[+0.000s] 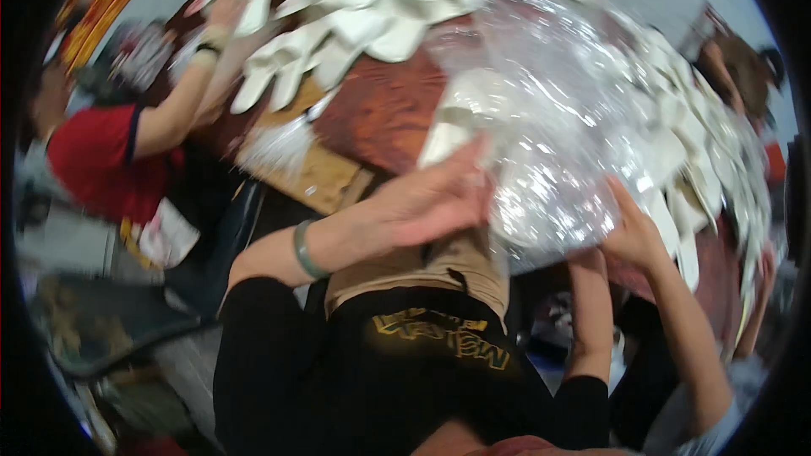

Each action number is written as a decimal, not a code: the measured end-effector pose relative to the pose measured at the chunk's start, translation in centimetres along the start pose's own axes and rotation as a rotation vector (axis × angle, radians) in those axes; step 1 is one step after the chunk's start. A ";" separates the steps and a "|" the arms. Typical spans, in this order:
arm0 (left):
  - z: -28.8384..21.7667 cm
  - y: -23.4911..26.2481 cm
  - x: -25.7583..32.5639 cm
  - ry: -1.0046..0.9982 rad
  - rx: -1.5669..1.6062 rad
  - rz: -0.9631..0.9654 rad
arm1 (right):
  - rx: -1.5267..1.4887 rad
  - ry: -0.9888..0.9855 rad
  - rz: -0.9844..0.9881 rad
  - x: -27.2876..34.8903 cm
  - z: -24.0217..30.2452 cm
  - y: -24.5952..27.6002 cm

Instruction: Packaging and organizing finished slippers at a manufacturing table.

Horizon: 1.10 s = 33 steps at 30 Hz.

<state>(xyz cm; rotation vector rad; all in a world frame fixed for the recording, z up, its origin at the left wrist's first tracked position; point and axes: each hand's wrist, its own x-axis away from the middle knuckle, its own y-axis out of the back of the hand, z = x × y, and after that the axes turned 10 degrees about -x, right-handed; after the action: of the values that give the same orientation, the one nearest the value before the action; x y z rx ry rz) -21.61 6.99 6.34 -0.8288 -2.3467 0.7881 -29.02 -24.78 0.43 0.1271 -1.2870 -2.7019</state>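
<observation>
Clear, crinkled plastic film point(557, 160) bulges in front of the person's body, over the near side of a dark red-brown wooden desk point(384, 110), white shapes showing through it. The left grip point(439, 203), with a green ring-shaped bangle point(302, 249) behind its wrist, is at the film's left edge, fingers blurred; I cannot tell whether they clasp it. The right grip is hidden behind the film, its state unclear. A co-worker's hand point(632, 235) touches the right edge. White slippers point(363, 21) lie heaped beyond.
</observation>
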 end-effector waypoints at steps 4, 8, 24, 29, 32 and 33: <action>-2.2 -2.0 -2.6 0.134 -0.174 0.345 | -0.025 -0.180 0.147 1.1 3.7 1.4; -2.8 -3.8 -7.4 -0.037 -0.263 0.237 | 0.164 0.074 0.054 1.8 -1.8 1.1; -24.4 9.8 -0.1 -0.715 -1.180 -0.033 | 0.098 0.299 -0.434 -8.0 4.6 -7.2; -26.3 10.6 5.7 -0.344 -1.415 -0.045 | 0.046 0.301 -0.435 -8.3 5.1 -7.3; -26.2 8.0 6.3 -0.156 -1.645 0.266 | 0.063 0.312 -0.427 -8.1 5.1 -6.9; -27.2 6.1 6.4 0.108 -1.845 0.464 | 0.063 0.297 -0.417 -8.2 4.9 -7.0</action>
<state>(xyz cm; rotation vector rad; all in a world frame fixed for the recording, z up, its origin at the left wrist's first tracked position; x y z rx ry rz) -6.34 24.66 22.89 -1.9256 -2.2270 -1.6127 -22.31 -15.32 -1.80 0.8579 -1.3762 -2.8145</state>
